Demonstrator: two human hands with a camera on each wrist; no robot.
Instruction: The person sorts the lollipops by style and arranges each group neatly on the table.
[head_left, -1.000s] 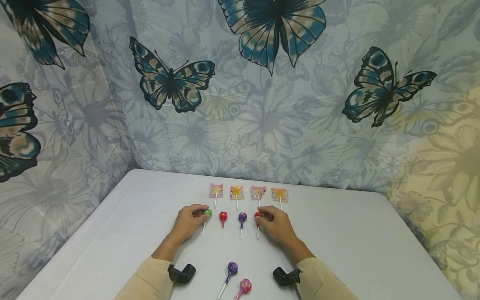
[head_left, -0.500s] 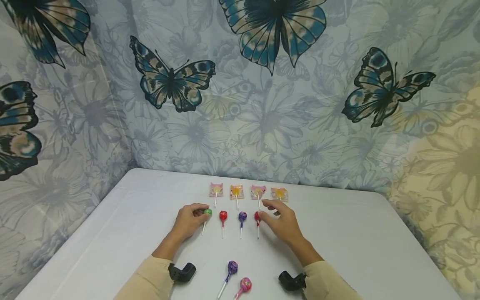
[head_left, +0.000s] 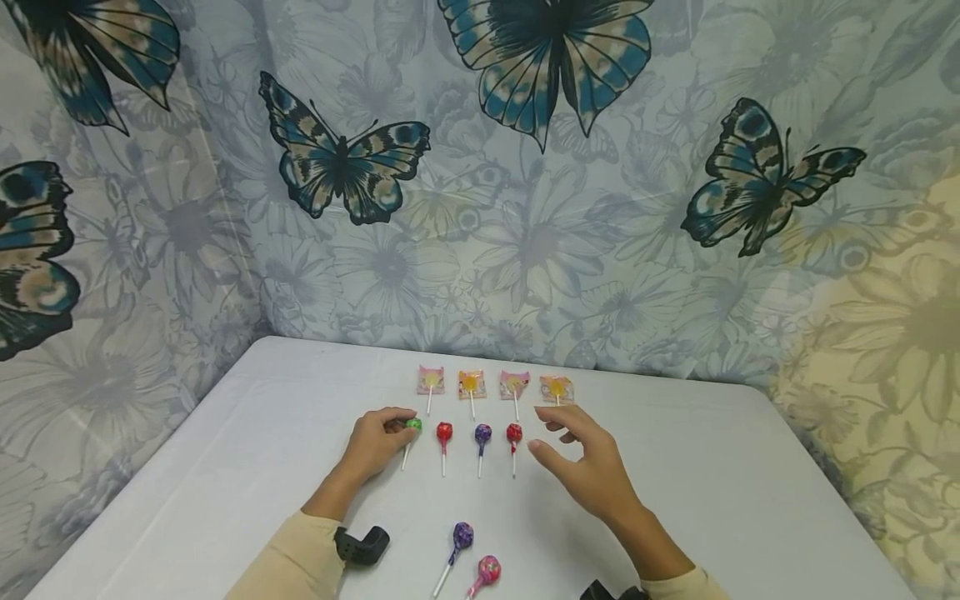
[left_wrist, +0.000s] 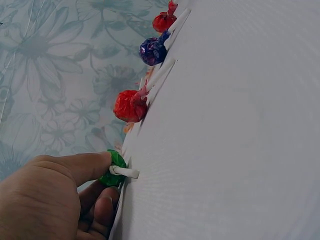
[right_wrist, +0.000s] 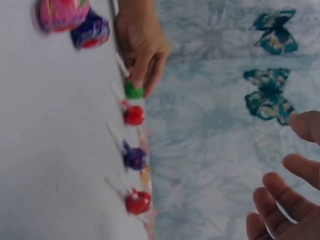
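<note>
In the head view my left hand (head_left: 375,443) pinches the head of a green lollipop (head_left: 414,425) at the left end of a row on the table. The left wrist view shows thumb and fingers on the green wrapper (left_wrist: 117,165), the white stick pointing away. My right hand (head_left: 588,462) hovers right of the row, thumb and fingers spread, holding nothing. Nearest to it lies a red lollipop (head_left: 513,433), apart from the fingers. Between the row's ends lie another red lollipop (head_left: 444,432) and a purple lollipop (head_left: 483,433).
Behind the row lie several flat-wrapped lollipops, among them a pink-wrapped one (head_left: 431,380) and an orange-wrapped one (head_left: 557,388). Nearer the front are a second purple lollipop (head_left: 462,535) and a pink lollipop (head_left: 489,570). The white table (head_left: 712,483) meets a butterfly-patterned cloth (head_left: 540,250) at its back.
My right hand has let go of the right-end red lollipop, opened its fingers and drawn back to the right. The left hand stays on the green lollipop.
</note>
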